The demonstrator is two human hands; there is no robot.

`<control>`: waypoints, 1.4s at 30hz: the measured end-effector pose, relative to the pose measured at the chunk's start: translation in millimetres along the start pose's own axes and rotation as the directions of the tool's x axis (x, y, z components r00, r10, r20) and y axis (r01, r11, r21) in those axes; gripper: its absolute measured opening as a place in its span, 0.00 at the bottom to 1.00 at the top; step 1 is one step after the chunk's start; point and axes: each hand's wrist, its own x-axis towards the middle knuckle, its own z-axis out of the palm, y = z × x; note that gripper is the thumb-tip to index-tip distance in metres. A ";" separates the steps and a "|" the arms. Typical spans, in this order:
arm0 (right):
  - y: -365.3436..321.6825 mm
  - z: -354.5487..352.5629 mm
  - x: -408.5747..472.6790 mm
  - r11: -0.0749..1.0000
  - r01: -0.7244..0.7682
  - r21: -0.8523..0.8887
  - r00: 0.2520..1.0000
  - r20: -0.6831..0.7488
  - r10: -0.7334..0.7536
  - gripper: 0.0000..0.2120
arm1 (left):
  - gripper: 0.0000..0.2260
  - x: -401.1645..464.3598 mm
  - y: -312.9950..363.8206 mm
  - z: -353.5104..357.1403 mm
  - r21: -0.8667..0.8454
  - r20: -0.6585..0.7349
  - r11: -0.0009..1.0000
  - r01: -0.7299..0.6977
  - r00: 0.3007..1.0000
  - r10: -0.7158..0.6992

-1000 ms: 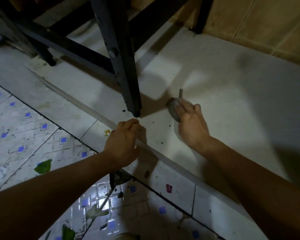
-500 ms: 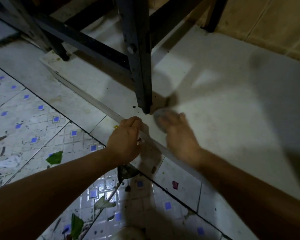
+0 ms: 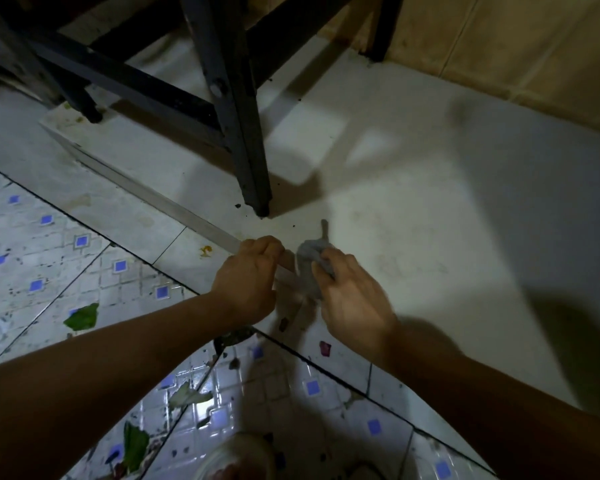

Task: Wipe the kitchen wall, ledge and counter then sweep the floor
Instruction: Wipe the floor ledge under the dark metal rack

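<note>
- nearest, the patterned floor (image 3: 66, 258) with blue squares lies below the step, with green leaf scraps (image 3: 82, 317) and dark bits on it; sweeping looks not yet done.
- left hand (image 3: 248, 282) sits at the ledge edge (image 3: 160, 199), fingers curled over its front lip, seemingly gripping it as a brace; nothing else shows in it.
- right hand (image 3: 355, 299) is just beside the left, on the ledge side, fingers closed round a grey cloth (image 3: 309, 268).
- the cloth is bunched, dull grey, limp, with a thin tail sticking up and away from the hand; its bulk hangs across the lip between the two hands.
- the ledge edge runs as a long line from upper left to lower right, so the wipe probably has to follow that axis; the right hand is the one placed for it.
- further out, dark crumbs (image 3: 238, 205) lie by the foot of a black table leg (image 3: 253, 174), just beyond the cloth.
- farthest, the white ledge top (image 3: 430, 202) meets the tan wall (image 3: 516, 46).
</note>
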 end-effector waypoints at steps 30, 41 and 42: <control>85.1 -0.7 -147.1 0.938 -0.322 -0.130 0.945 0.021 0.327 0.19 | 0.29 7.8 121.8 36.0 0.075 0.093 0.913 -0.402 0.914 0.395; 100.9 -12.8 -188.7 0.817 -0.544 -0.190 0.831 0.013 0.556 0.16 | 0.29 13.1 153.6 52.8 0.022 0.123 0.851 -0.524 0.847 0.518; 104.1 -15.0 -186.9 0.798 -0.577 -0.176 0.810 -0.003 0.586 0.16 | 0.29 15.7 154.3 52.3 0.023 0.121 0.849 -0.528 0.844 0.522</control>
